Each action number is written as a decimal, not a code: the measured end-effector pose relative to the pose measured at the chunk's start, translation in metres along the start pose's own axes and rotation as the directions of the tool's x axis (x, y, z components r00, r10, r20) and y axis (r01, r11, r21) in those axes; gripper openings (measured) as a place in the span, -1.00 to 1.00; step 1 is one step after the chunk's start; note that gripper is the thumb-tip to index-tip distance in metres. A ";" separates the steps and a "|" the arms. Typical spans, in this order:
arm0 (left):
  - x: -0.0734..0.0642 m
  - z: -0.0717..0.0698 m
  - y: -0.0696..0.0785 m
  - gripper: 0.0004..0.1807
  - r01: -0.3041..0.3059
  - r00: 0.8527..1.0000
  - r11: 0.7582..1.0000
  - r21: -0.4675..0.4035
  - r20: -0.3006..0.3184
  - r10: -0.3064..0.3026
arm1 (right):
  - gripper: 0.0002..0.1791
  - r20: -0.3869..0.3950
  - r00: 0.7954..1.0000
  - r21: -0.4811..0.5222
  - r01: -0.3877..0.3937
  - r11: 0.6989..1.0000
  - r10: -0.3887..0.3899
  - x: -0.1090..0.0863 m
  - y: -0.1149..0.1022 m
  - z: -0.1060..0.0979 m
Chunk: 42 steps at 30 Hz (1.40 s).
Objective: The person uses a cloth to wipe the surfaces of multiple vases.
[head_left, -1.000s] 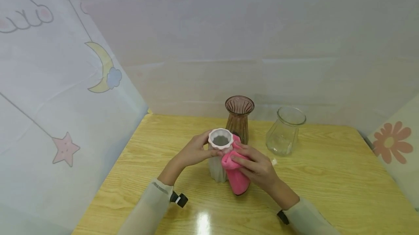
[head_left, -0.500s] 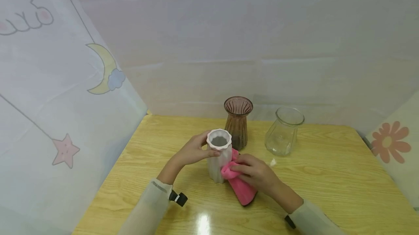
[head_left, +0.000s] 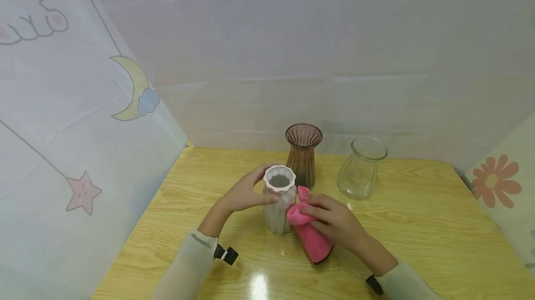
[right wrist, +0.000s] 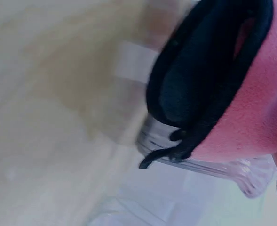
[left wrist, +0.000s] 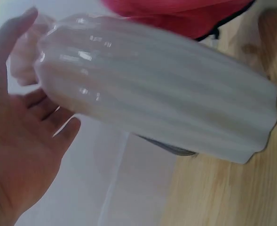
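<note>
A white ribbed vase [head_left: 279, 211] with a scalloped rim stands upright on the table. My left hand [head_left: 246, 191] grips it just below the rim, thumb in front and fingers behind; the left wrist view shows the glossy vase [left wrist: 162, 89] slanting across, with the hand [left wrist: 25, 150] at its neck. In my right hand [head_left: 334, 218] is a bunched pink cloth [head_left: 313, 242], pinched beside the vase's right side. Seen from the right wrist, the cloth [right wrist: 251, 108] has dark edging, a dark inner side and a small loop; most of that hand is out of view there.
Behind the white vase stands a purple-brown fluted glass vase [head_left: 302, 160], partly covered by it. A clear glass vase [head_left: 358, 177] is farther right, near the back of the wood-grain table [head_left: 418, 225]. A pale printed sheet [head_left: 267, 58] hangs behind the table.
My right hand and the pink cloth have moved down and a little right from near the vase's rim. The left hand keeps its grip on the white vase, almost still.
</note>
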<state>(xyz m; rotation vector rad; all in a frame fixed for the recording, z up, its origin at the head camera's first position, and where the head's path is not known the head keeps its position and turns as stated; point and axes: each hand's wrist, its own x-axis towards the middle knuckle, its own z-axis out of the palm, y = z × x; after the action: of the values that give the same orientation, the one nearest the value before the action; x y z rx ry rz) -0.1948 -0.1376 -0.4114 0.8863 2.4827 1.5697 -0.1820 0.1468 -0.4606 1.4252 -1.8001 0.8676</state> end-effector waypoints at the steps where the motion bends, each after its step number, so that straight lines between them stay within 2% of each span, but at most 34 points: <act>1: -0.001 0.003 0.002 -0.11 -0.003 0.999 1.000 0.022 -0.040 0.004 | -0.69 -0.044 0.999 0.014 0.018 1.000 -0.017 0.004 0.001 -0.002; 3: -0.001 0.008 0.005 -0.12 -0.008 0.993 0.998 0.068 -0.115 0.015 | -0.72 -0.119 0.991 0.025 0.063 0.998 -0.059 0.012 0.002 -0.004; 6: -0.001 0.016 0.008 -0.14 -0.001 0.979 0.995 0.103 -0.201 0.022 | -0.75 -0.180 0.978 0.031 0.114 0.993 -0.106 0.022 0.004 -0.005; 9: 0.000 0.022 0.010 -0.18 0.003 0.970 0.993 0.121 -0.244 0.027 | -0.76 -0.202 0.971 0.045 0.142 0.989 -0.130 0.029 0.004 -0.004; 12: 0.000 0.023 0.010 -0.22 -0.005 0.966 0.990 0.140 -0.254 0.041 | -0.76 -0.211 0.967 0.070 0.160 0.985 -0.142 0.033 0.004 -0.002; 15: 0.000 0.020 0.009 -0.23 -0.024 0.973 0.987 0.157 -0.222 0.059 | -0.77 -0.218 0.965 0.091 0.172 0.981 -0.149 0.036 0.004 0.000; 19: 0.000 0.014 0.007 -0.24 -0.067 0.988 0.990 0.123 -0.131 0.083 | -0.78 -0.219 0.963 0.136 0.187 0.973 -0.154 0.036 0.006 0.004; 24: 0.002 0.006 0.005 -0.24 -0.104 0.993 0.992 0.073 -0.052 0.108 | -0.78 -0.201 0.971 0.135 0.158 0.978 -0.130 0.030 0.007 0.008; 27: 0.002 0.004 0.005 -0.24 -0.105 0.994 0.993 0.051 -0.023 0.106 | -0.77 -0.188 0.977 0.122 0.127 0.984 -0.103 0.025 0.007 0.010; 33: 0.003 -0.003 0.006 -0.22 -0.063 0.997 0.998 0.008 0.044 0.063 | -0.77 -0.155 0.985 0.107 0.090 0.990 -0.073 0.012 0.006 0.015; 36: 0.004 -0.008 0.006 -0.20 -0.053 0.995 0.999 -0.014 0.088 0.054 | -0.76 -0.104 0.992 0.081 0.080 0.994 -0.071 0.006 0.004 0.016; 42: 0.007 -0.014 0.002 -0.16 -0.040 0.988 0.997 -0.070 0.148 0.050 | -0.68 0.071 0.997 0.051 0.033 0.998 -0.036 -0.006 0.003 0.017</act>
<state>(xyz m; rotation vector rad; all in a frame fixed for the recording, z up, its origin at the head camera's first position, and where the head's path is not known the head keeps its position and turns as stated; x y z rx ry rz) -0.2041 -0.1448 -0.4015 1.0166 2.3097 1.5280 -0.1859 0.1364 -0.4753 1.5321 -1.8129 0.8587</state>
